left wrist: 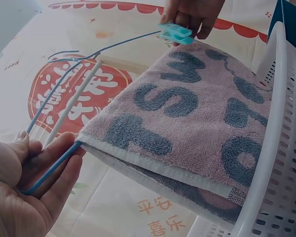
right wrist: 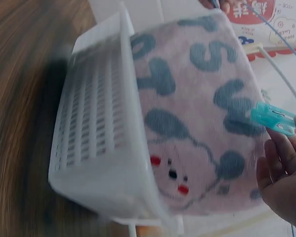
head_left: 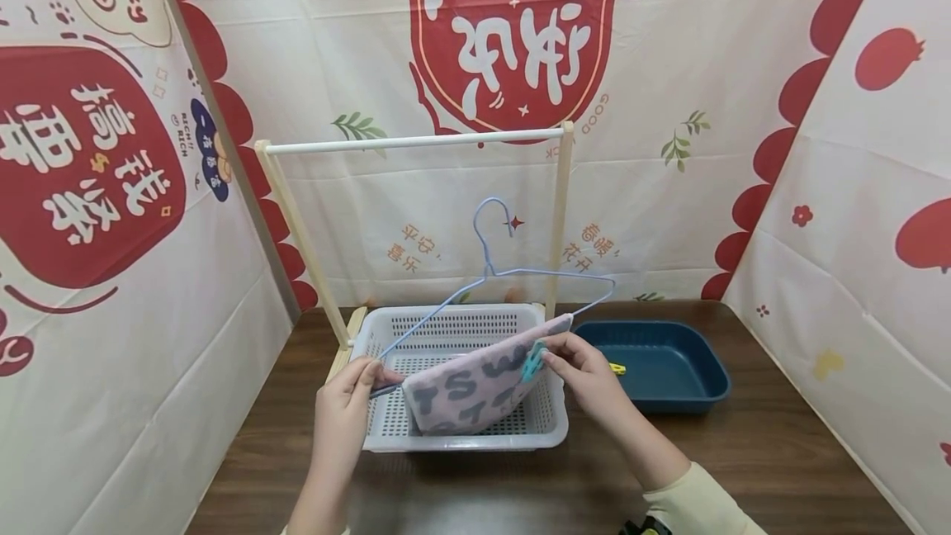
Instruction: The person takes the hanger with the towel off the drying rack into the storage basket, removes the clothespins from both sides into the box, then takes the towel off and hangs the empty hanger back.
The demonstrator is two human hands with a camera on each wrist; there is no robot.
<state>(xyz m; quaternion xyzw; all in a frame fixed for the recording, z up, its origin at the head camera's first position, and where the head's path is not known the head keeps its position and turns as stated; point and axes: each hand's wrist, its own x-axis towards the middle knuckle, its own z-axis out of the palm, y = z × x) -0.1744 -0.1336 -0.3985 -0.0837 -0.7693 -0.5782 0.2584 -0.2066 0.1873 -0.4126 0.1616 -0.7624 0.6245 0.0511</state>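
Observation:
A pink towel with grey letters hangs folded over the lower bar of a blue wire hanger, its lower part inside a white basket. My left hand grips the hanger's left corner, where the blue wire crosses the fingers beside the towel's edge. Between the thumb and fingers of my right hand is a teal clothespin. The clothespin's tip overlaps the towel's top edge on the right. In the right wrist view, a bear-like face shows on the towel.
Behind the basket stands a wooden rack with a white crossbar. A dark blue tray sits to the right on the brown table, with a yellow clothespin at its left side. Printed cloth walls enclose the back and sides.

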